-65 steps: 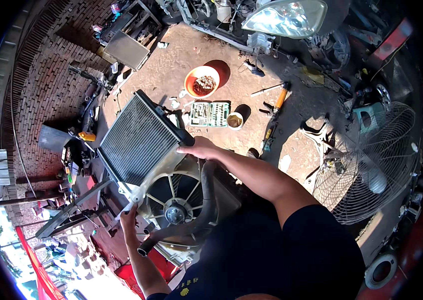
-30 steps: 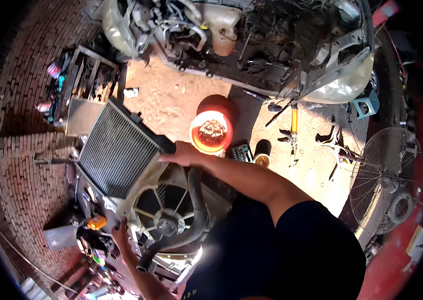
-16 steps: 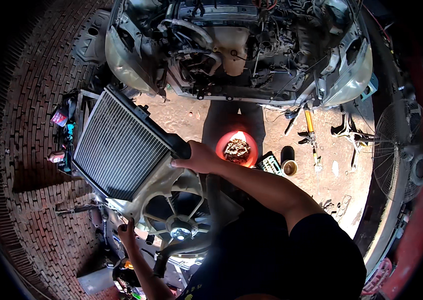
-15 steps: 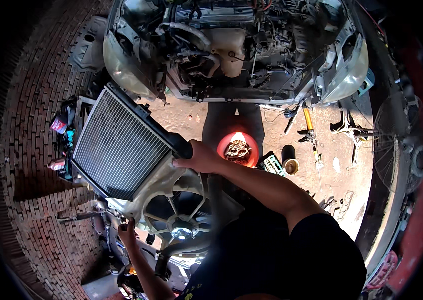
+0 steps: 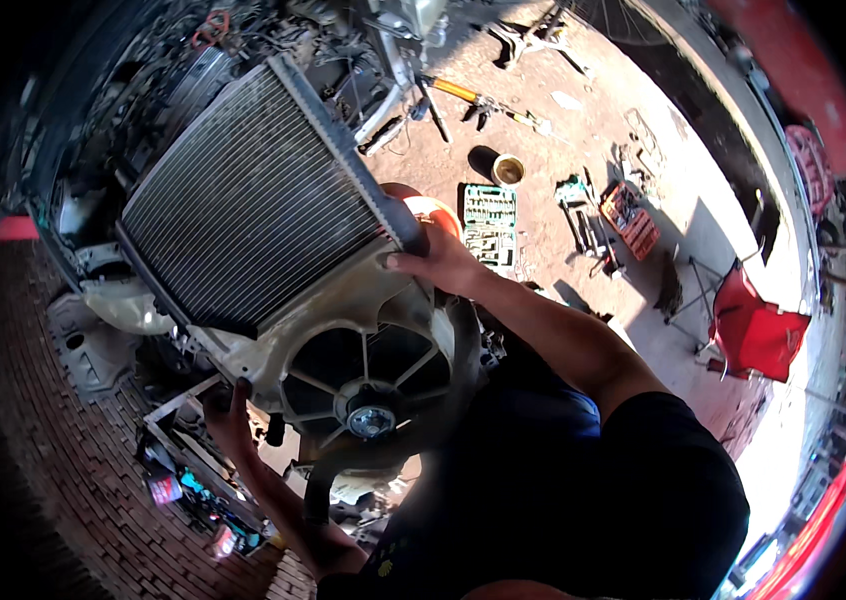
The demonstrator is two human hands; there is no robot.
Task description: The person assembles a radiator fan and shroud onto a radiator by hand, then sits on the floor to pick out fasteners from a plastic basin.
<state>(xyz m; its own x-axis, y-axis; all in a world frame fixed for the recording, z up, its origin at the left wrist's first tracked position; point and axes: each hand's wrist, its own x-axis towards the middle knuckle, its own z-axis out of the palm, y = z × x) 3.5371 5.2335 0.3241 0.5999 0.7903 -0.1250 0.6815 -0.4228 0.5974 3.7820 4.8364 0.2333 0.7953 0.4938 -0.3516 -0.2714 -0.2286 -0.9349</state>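
Note:
A car radiator (image 5: pixel 253 200) with grey fins and dark side tanks is held tilted in front of me. Its pale shroud and round cooling fan (image 5: pixel 368 390) face up toward me, and a thick dark hose curves below the fan. My right hand (image 5: pixel 433 262) is closed round the right corner of the radiator, thumb on top of the shroud. On the left lower corner my left hand (image 5: pixel 227 412) grips with its thumb up; its other fingers are mostly hidden underneath. Behind the radiator lies the opened front of a car (image 5: pixel 343 75), partly covered by it.
On the ground at right are a red basin (image 5: pixel 435 212), an opened socket set (image 5: pixel 490 222), a can (image 5: pixel 508 170), a yellow-handled tool (image 5: pixel 453 90) and a red tool tray (image 5: pixel 631 220). A red folding chair (image 5: pixel 758 322) stands farther right. A cluttered rack (image 5: pixel 193 490) is at lower left.
My view has swung to the right, so the car front now lies at upper left and the chair shows. Both hands keep hold of the radiator, which now covers part of the engine bay.

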